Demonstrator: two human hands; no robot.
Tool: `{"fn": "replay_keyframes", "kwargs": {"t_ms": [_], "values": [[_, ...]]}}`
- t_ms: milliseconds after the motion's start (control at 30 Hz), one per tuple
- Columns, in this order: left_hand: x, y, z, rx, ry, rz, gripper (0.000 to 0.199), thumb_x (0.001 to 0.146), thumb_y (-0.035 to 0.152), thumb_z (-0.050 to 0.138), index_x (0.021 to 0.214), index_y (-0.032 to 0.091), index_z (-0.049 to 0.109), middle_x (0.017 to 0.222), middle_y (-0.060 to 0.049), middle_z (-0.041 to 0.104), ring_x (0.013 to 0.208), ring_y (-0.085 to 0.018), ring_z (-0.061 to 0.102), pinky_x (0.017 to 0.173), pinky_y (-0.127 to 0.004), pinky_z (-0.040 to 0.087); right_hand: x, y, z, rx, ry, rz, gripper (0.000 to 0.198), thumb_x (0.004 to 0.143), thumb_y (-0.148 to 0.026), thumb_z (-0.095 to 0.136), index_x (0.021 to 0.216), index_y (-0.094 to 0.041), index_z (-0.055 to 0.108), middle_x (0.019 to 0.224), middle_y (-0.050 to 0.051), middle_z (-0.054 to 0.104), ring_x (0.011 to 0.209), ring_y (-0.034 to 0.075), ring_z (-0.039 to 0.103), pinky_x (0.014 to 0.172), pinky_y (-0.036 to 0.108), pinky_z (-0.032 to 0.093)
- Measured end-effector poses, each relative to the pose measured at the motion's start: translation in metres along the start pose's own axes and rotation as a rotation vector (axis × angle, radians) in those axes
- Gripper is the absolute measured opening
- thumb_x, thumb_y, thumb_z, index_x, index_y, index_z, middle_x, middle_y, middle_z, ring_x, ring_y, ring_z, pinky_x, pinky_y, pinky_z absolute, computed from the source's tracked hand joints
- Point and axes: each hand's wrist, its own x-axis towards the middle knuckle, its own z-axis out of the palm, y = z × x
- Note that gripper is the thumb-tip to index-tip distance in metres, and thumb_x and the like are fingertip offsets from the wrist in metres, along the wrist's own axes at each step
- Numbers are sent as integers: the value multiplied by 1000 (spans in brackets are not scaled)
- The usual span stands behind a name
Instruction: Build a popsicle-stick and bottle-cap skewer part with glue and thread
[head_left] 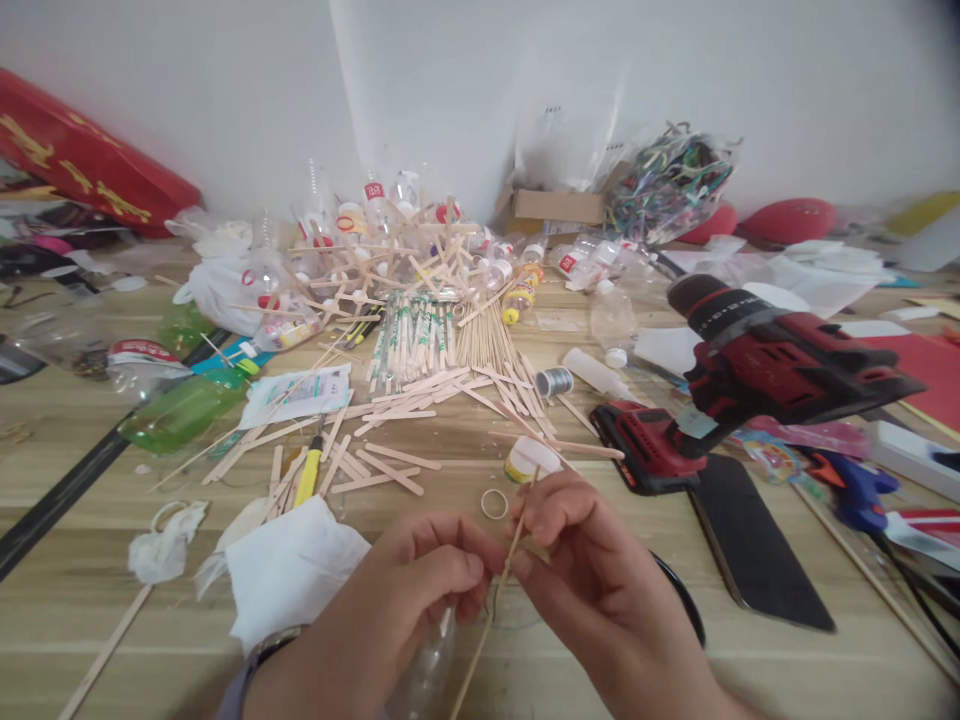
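Observation:
A thin bamboo skewer (480,645) slants up between my two hands. My right hand (600,590) pinches its upper part between thumb and fingers. The closed fingertips of my left hand (420,580) meet the skewer from the other side, just below. A thin dark wire (493,603) curls beside the skewer under these fingertips. Partly hidden below my left hand is a clear plastic bottle (431,665). Past the fingers lie a small ring (494,504) and a white-topped tape roll (529,458). Two flat wooden sticks cross near my right fingers.
A red-black cordless drill (780,360) stands at right, beside a dark phone (757,545) and a blue glue gun (855,490). Craft sticks (397,415), a spool of wire (553,381), a yellow-handled cutter (307,475) and white tissue (289,560) lie ahead. Plastic bottles (611,320) crowd the back.

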Motion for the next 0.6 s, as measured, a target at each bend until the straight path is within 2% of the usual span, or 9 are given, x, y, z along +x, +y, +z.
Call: {"fn": "replay_keyframes", "kwargs": {"t_ms": [600], "values": [[0,1,2,-6,24,-12,10,62,26,65,65,17,67,57,3,53,58,-10,43,57,-25,30,1,1,5,165,79,89,17,81,-13,70,80,-26,59,81,-2,53,77,11,55,71,19,49]]}}
